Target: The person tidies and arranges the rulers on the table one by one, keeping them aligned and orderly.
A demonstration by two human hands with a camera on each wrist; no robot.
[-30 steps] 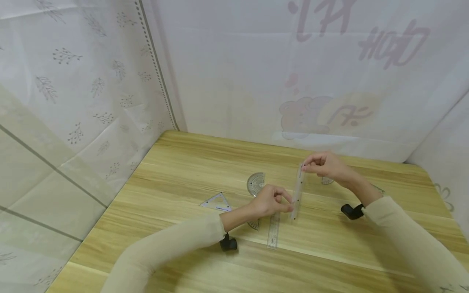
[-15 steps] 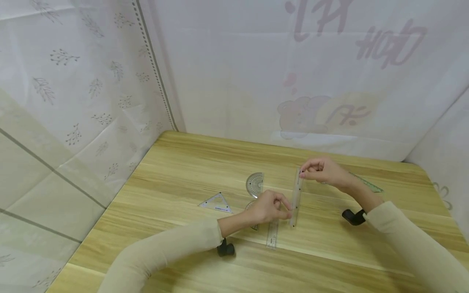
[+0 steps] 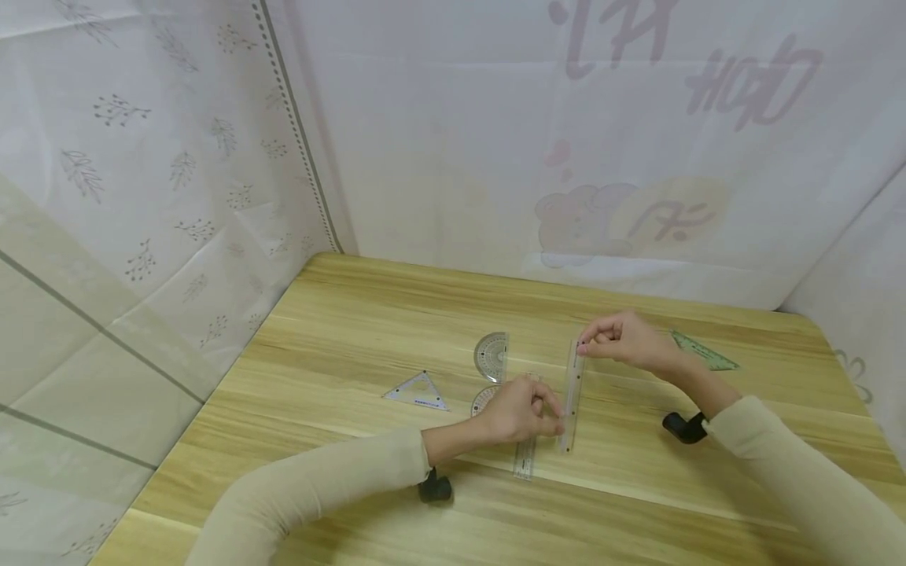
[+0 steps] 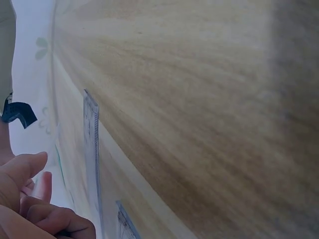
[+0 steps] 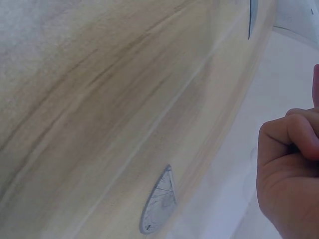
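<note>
Between both hands is a clear plastic ruler (image 3: 572, 401) with dark dots along it. My right hand (image 3: 626, 342) pinches its far end between thumb and fingers. My left hand (image 3: 522, 410) has its thumb and index fingertips at the ruler's left edge, pinching it near the lower end. A second clear ruler (image 3: 525, 464) lies on the table, partly under the left hand. Just beyond the left hand lie a clear protractor (image 3: 491, 358) and another protractor (image 3: 483, 399), which the hand partly covers. The right wrist view shows the curled fingers of the right hand (image 5: 291, 164).
A clear set square (image 3: 418, 391) lies left of the protractors. Near the back right is a green set square (image 3: 708, 352), beyond the right forearm. The wooden table (image 3: 340, 314) meets a printed curtain (image 3: 439, 157) at the back. Black wrist cameras hang below both sleeves.
Both hands and the held ruler have moved down and nearer the table's front. The green set square has come out from behind the right arm; a protractor beyond the right hand is now hidden.
</note>
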